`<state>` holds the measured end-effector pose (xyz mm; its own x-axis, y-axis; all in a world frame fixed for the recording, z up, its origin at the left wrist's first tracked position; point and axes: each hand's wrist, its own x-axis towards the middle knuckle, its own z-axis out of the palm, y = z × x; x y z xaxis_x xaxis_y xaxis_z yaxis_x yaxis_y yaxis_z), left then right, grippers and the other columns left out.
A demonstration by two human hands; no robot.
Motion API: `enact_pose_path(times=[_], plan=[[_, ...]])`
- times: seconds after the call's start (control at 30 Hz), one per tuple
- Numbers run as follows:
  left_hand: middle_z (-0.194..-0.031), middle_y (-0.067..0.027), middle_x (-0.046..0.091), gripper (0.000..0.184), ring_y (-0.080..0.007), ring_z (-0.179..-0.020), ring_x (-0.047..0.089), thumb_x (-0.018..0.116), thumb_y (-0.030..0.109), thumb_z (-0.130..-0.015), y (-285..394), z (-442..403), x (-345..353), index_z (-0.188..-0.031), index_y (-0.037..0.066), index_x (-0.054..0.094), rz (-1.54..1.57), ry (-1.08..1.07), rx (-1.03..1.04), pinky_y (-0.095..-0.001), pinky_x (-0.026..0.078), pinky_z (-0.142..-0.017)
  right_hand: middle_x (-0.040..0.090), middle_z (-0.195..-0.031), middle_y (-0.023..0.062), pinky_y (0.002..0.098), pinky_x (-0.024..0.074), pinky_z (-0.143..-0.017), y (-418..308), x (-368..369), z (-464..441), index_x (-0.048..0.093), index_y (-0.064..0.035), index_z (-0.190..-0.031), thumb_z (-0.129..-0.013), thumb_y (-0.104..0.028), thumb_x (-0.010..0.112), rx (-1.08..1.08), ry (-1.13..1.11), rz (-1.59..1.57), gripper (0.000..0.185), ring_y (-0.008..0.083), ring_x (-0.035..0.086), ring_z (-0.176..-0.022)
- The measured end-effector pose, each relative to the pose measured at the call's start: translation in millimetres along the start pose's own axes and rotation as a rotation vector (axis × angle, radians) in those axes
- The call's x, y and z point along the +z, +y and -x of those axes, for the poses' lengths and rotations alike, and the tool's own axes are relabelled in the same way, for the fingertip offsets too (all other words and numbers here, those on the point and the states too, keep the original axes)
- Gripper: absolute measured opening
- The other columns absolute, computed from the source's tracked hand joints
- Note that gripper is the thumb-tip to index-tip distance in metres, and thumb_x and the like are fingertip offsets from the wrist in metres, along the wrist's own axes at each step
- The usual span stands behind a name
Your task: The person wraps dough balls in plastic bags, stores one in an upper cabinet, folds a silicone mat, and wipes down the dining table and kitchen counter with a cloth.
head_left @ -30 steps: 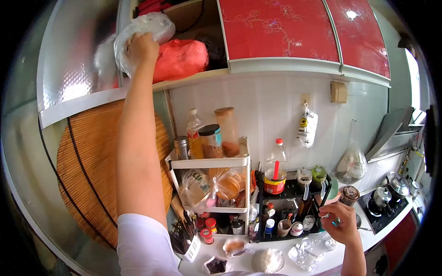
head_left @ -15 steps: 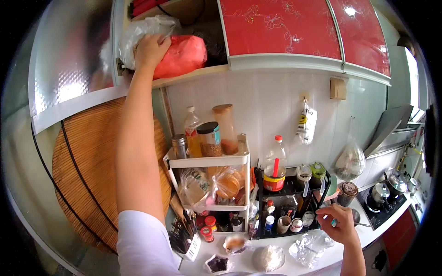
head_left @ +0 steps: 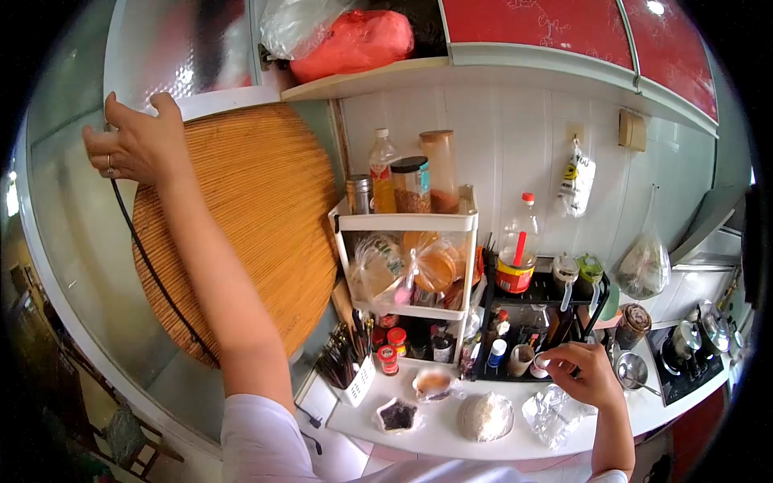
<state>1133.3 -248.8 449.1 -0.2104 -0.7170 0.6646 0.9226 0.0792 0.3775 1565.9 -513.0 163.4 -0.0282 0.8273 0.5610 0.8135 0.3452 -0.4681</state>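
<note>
My left hand (head_left: 141,145) is at the lower outer corner of the open cabinet door (head_left: 189,56), its thumb and fingers curled about the door's edge. Inside the cabinet, a red plastic bag (head_left: 358,44) lies beside a clear plastic bag (head_left: 294,26). My right hand (head_left: 586,374) hovers over the counter in front of the black rack (head_left: 483,366), fingers bent toward the thumb; anything between them is too small to make out. Below it lies crumpled clear plastic (head_left: 551,414). A bowl of white stuff (head_left: 487,417) and a star-shaped dish of dark stuff (head_left: 398,415) sit nearby.
A round woven board (head_left: 250,225) leans at the left, with a black cable (head_left: 145,249) across it. A white shelf (head_left: 407,221) carries jars and a bottle. The utensil holder (head_left: 354,382) stands on the counter. Pots (head_left: 686,340) rest on the stove at right.
My left hand has left the bags in the cabinet and moved left and down to the door's corner. The view has shifted left and lower. My right hand stays over the counter.
</note>
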Motion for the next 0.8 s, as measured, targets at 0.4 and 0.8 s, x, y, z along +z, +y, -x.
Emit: enact_pose_path(times=[0.4, 0.8], plan=[[-0.109, -0.0154, 0.059, 0.048, -0.0367, -0.110, 0.048, 0.058, 0.033, -0.073, 9.7, -25.8, -12.4, -0.115, 0.010, 0.055, 0.058, -0.205, -0.133, -0.0508, 0.038, -0.089, 0.065, -0.072, 0.0079, 0.0282, 0.0517, -0.054, -6.7, -4.0, 37.0, 0.067, -0.0044, -0.091, -0.071, 0.000, 0.065, 0.081, -0.079, -0.013, 0.020, 0.0188, 0.065, -0.062], [-0.125, -0.0209, 0.038, 0.048, -0.0392, -0.114, 0.038, 0.053, 0.020, -0.085, 197.7, 23.8, -91.1, -0.126, 0.003, 0.037, 0.912, -0.403, 0.057, -0.0477, 0.039, -0.091, 0.066, -0.077, 0.0079, 0.0293, 0.0498, -0.055, -9.1, 6.4, 67.6, 0.067, -0.0077, -0.095, -0.076, -0.004, 0.064, 0.187, -0.155, -0.032, 0.019, 0.0182, 0.063, -0.060]])
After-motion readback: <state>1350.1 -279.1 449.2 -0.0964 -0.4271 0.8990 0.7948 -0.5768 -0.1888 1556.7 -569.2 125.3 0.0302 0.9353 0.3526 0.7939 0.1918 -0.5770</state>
